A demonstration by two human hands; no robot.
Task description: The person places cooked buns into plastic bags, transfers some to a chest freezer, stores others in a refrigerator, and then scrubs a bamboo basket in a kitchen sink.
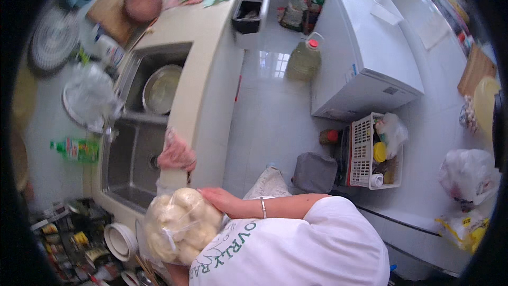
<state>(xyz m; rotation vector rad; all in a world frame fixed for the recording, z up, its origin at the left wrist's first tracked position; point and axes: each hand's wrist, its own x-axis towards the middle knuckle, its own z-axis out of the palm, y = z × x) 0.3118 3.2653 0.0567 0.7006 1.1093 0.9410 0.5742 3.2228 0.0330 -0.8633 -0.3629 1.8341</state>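
A clear plastic bag of pale round buns (186, 222) is held in front of my chest, beside the near end of the sink counter. My right hand (220, 200), with a bracelet on its wrist, presses against the upper right side of the bag. Below the bag, part of my left hand (176, 274) shows at its lower edge; its fingers are hidden. Just beyond the bag, a pink cloth (177, 153) hangs over the front edge of the double steel sink (137, 167).
A metal basin (162, 89) sits in the far sink bowl. A green detergent bottle (77, 149) lies behind the sink. White bowls (120, 241) stand left of the bag. On the floor are a large oil jug (303, 61), a trash bin (250, 14) and a stool (315, 171). A white freezer (369, 43) stands right.
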